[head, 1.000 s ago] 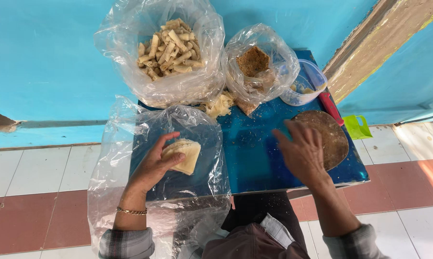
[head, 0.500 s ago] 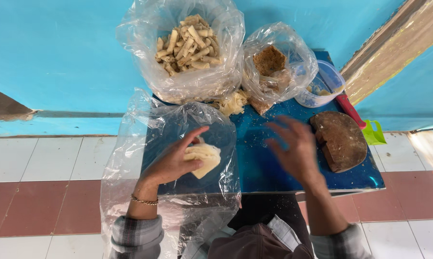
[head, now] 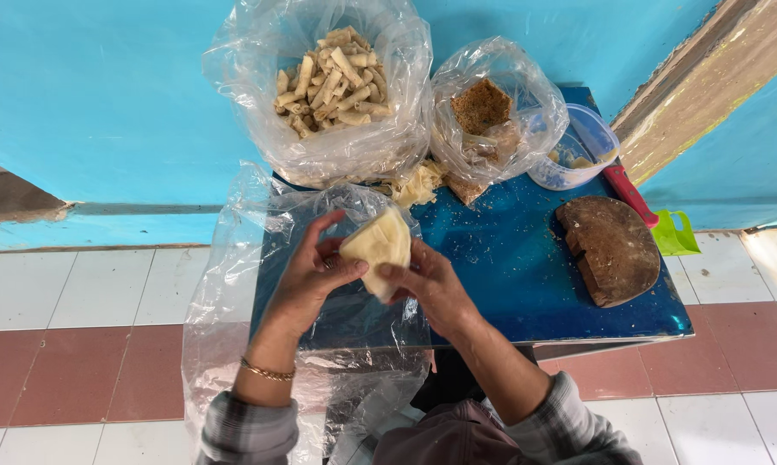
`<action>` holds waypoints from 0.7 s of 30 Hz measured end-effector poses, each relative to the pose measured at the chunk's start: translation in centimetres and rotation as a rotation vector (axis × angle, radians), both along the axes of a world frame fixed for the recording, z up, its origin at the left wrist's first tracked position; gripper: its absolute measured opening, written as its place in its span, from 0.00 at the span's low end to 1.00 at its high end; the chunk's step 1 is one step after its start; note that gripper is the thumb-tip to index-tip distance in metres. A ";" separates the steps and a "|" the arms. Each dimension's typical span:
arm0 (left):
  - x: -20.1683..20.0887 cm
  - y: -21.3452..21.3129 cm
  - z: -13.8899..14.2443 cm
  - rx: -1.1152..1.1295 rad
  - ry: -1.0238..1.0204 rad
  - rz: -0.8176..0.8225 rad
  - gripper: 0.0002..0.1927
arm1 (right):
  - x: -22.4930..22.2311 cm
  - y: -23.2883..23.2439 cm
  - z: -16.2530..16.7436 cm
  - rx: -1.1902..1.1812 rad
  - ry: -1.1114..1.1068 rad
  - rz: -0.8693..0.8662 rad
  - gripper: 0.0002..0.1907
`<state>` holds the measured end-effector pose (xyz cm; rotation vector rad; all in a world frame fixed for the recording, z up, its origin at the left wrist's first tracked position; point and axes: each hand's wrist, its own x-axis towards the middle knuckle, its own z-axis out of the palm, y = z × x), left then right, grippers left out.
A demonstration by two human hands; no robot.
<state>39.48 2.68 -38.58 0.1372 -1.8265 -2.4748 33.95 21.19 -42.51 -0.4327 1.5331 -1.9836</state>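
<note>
Both of my hands hold one pale yellow thin wrapper sheet (head: pixel 378 246) above the blue table (head: pixel 526 267). My left hand (head: pixel 306 280) grips its left side with thumb and fingers. On its right and lower edge, the fingers of my right hand (head: pixel 431 288) pinch it. Under my hands lies a large clear plastic bag (head: pixel 233 284) spread over the table's left part and hanging off its front edge.
At the back stand a clear bag of pale rolled pieces (head: pixel 328 82), a smaller bag with a brown crumbly block (head: pixel 483 108), and a plastic tub (head: pixel 578 151). A small heap of wrappers (head: pixel 418 183) lies between them. A round dark wooden board (head: pixel 612 250) sits right; red handle (head: pixel 629 194), green scoop (head: pixel 677 234).
My right hand left the wooden board and came left to the wrapper. My left hand lifted the wrapper off the plastic bag, and both hands now hold it.
</note>
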 end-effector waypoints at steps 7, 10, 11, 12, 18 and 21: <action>-0.3 -2.2 1.0 -0.085 0.059 -0.213 0.29 | -0.5 3.7 -1.3 0.241 0.329 -0.139 0.16; -1.2 -2.3 2.0 -0.096 -0.047 -0.331 0.30 | -1.4 4.5 -0.9 0.360 0.539 -0.297 0.10; -1.6 -2.4 2.3 -0.214 -0.052 -0.304 0.30 | -1.7 4.2 -0.7 0.385 0.630 -0.314 0.09; -2.0 -2.4 2.4 -0.326 -0.065 -0.279 0.30 | -1.7 3.9 -0.6 0.416 0.713 -0.329 0.09; -1.3 -2.0 1.5 -0.966 0.081 0.123 0.27 | -2.3 -0.2 1.5 0.415 1.386 -0.153 0.14; 0.1 -0.9 0.4 -1.188 0.201 0.226 0.25 | -3.7 -2.6 2.6 0.480 1.575 -0.003 0.16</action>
